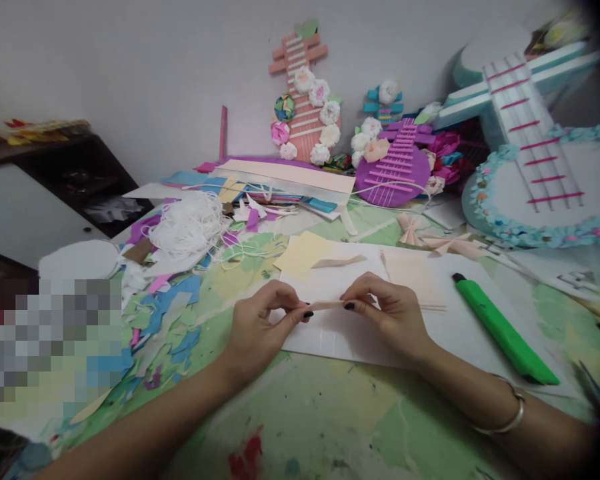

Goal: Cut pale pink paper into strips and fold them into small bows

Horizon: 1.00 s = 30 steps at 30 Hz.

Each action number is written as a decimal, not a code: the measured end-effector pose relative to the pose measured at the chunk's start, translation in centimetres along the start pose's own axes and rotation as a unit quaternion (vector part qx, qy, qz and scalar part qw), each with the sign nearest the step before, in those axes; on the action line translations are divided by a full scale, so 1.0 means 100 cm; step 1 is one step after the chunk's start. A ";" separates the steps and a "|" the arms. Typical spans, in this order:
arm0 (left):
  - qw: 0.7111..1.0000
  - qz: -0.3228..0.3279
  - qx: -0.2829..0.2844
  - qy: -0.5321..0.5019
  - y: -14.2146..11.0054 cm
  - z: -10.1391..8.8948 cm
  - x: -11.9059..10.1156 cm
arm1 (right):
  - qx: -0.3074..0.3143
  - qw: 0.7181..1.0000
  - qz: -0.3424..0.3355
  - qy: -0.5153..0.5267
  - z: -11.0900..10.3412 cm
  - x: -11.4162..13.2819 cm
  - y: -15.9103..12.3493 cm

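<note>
My left hand (267,320) and my right hand (387,313) pinch the two ends of a narrow folded strip of peach paper (326,305). They hold it just above a white sheet (325,343) on the table. Behind the strip lie a pale yellow paper square (305,253) and a thin peach piece. A small stack of peach paper (420,277) rests just past my right hand. To the right, a long green object with a black end (505,327) lies slanted across white paper; its kind is not plain.
Coloured paper scraps (175,327) and a tangle of white string (193,223) cover the table's left side. Paper-flowered guitar shapes, one pink (307,120), one purple (395,170), lean on the wall. A large pale blue one (545,173) stands right. Pleated peach bows (410,229) lie nearby.
</note>
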State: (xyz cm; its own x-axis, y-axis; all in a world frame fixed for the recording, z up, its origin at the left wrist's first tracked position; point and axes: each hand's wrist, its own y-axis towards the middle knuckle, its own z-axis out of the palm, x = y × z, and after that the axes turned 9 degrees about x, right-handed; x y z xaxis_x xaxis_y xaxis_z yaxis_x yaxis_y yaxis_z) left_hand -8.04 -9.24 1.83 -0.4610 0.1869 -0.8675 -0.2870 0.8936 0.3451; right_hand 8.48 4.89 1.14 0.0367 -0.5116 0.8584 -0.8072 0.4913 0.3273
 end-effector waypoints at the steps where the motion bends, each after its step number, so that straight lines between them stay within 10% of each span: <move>1: 1.000 0.003 -0.001 0.018 0.000 0.000 0.000 | 0.000 1.000 -0.001 -0.005 0.000 0.000 0.000; 12: 0.991 -0.012 0.126 0.033 0.004 0.004 0.001 | 0.057 0.994 -0.077 -0.046 0.011 0.005 -0.004; 30: 0.983 -0.137 0.107 -0.057 0.008 0.001 0.000 | 0.090 0.990 0.101 0.034 0.005 -0.001 0.002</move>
State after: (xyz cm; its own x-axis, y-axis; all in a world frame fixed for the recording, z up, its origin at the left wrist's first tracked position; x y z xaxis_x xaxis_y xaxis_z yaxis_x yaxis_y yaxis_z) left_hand -8.17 -8.48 2.08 -0.2912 -0.0386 -0.9559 -0.1973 0.9801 0.0206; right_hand 7.99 4.67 0.89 -0.1016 -0.3646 0.9256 -0.8935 0.4425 0.0763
